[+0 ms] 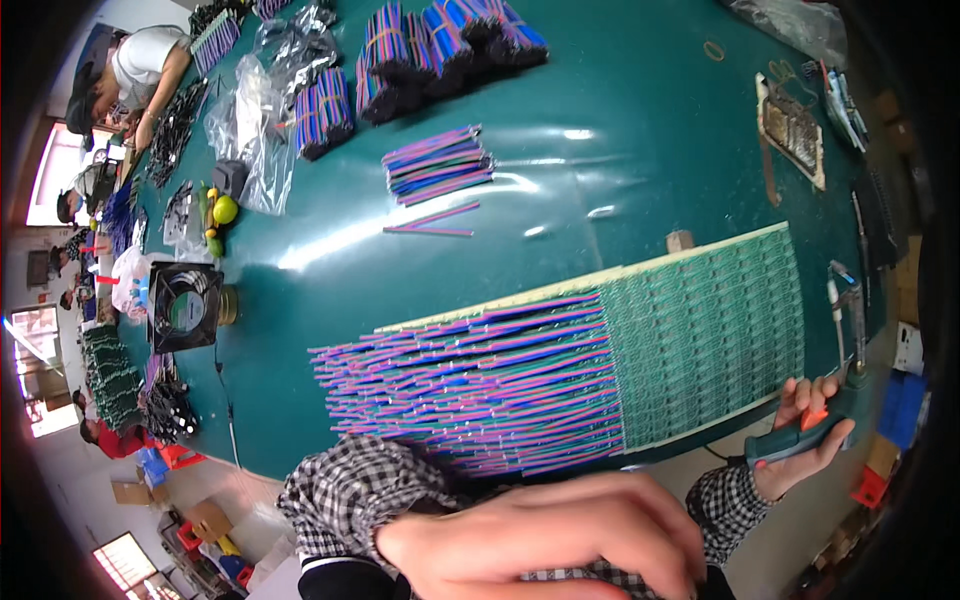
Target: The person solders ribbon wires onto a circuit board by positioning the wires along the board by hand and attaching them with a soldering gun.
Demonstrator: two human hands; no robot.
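Observation:
My left hand is large in the near foreground, back of the hand up. Its fingers are loosely bent and apart from the thumb, with nothing seen in them. At the table's right edge, my right hand grips a dark green pistol-grip tool with an orange trigger, probably a soldering gun. Between and beyond my hands lies a green circuit board panel with rows of small boards. Rows of pink, blue and dark wires stretch left from it, with bare-looking ends over the near side.
Bundled wires stand at the back, and a loose wire pile lies mid-table. A black fan and clear plastic bags are at left. At right lie a worn tray and hand tools. Another person works far left.

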